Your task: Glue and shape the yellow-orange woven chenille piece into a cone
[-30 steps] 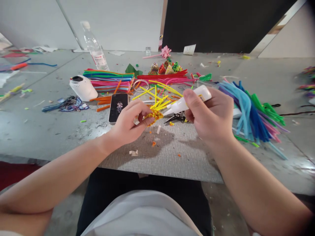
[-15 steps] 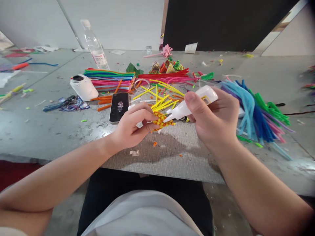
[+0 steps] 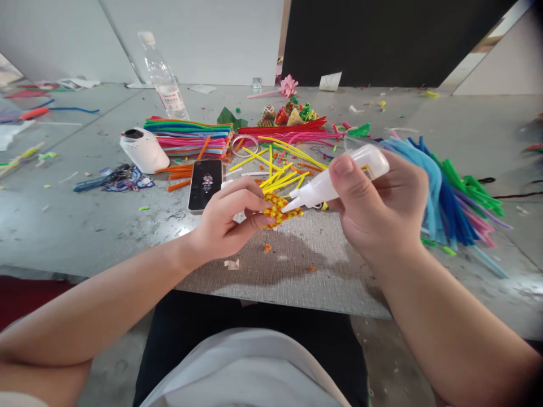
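Note:
Between the thumb and fingers of my left hand [image 3: 233, 217] is a small orange-and-yellow woven piece [image 3: 278, 212], held just above the table near its front edge. My right hand [image 3: 379, 198] is closed around a white squeeze bottle [image 3: 352, 172], tilted with its narrow nozzle pointing down to the left. The nozzle tip meets or nearly meets the woven piece; exact contact is too small to tell. Yellow pipe cleaners [image 3: 280, 178] lie just behind the piece.
A phone [image 3: 205, 183] and a white container [image 3: 145, 151] lie to the left. Behind stand a clear plastic bottle [image 3: 167, 85] and bundles of coloured pipe cleaners [image 3: 190, 135]. Blue and green stems [image 3: 441, 198] lie at the right, on the grey table [image 3: 106, 237].
My right hand has shifted slightly to the right with the white bottle, which now lies at a flatter tilt. My left hand and the woven piece have barely moved.

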The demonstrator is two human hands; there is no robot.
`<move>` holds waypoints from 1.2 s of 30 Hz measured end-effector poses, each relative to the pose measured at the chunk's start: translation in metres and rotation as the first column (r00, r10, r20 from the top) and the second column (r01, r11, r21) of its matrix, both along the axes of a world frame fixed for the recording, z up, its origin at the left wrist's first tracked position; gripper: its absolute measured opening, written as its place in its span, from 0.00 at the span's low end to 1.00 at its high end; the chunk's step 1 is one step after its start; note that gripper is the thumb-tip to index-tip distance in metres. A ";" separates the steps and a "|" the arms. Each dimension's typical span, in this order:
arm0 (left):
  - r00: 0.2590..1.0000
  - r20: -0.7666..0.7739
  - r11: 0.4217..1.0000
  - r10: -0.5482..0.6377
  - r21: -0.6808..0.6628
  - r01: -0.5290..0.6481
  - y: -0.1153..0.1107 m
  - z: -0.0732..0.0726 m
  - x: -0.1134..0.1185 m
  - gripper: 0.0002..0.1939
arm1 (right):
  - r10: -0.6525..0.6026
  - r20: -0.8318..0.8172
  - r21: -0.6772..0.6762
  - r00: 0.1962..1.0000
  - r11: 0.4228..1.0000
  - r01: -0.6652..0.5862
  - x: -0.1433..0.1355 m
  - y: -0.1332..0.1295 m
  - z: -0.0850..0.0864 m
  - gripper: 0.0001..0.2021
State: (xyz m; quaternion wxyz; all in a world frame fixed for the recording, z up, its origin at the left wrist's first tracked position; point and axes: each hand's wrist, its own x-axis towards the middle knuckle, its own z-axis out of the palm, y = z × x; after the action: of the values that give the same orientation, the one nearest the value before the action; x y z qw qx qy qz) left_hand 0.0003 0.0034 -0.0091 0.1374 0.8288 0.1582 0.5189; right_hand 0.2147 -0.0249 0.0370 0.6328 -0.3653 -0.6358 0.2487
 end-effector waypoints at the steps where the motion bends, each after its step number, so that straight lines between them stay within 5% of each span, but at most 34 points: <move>1: 1.000 0.001 1.000 -0.001 0.001 0.001 0.000 0.000 0.000 0.06 | -0.001 0.001 -0.004 1.000 1.000 0.001 0.000 0.000 0.000 0.19; 14: 1.000 0.004 1.000 -0.003 -0.003 0.003 -0.001 0.000 -0.001 0.07 | -0.015 -0.013 -0.009 1.000 1.000 0.015 -0.001 -0.002 -0.001 0.18; 22: 1.000 -0.014 1.000 -0.002 0.014 0.002 0.000 0.001 0.000 0.08 | 0.105 -0.133 0.010 0.986 0.995 -0.104 0.005 0.006 -0.002 0.17; 31: 0.996 -0.086 1.000 0.004 -0.019 -0.005 0.001 0.000 0.000 0.06 | 0.120 -0.125 -0.153 0.985 0.979 -0.139 0.012 0.010 -0.003 0.20; 36: 0.995 -0.099 0.999 0.021 -0.033 -0.025 0.003 -0.003 -0.001 0.05 | 0.199 -0.090 -0.212 0.976 0.954 -0.214 0.021 0.012 0.006 0.08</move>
State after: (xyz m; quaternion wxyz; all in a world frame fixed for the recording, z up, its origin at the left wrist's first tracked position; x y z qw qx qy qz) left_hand -0.0002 0.0060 -0.0116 0.1375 0.8490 0.1831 0.4763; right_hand 0.2353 -0.0125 0.0428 0.5802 -0.3562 -0.6171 0.3946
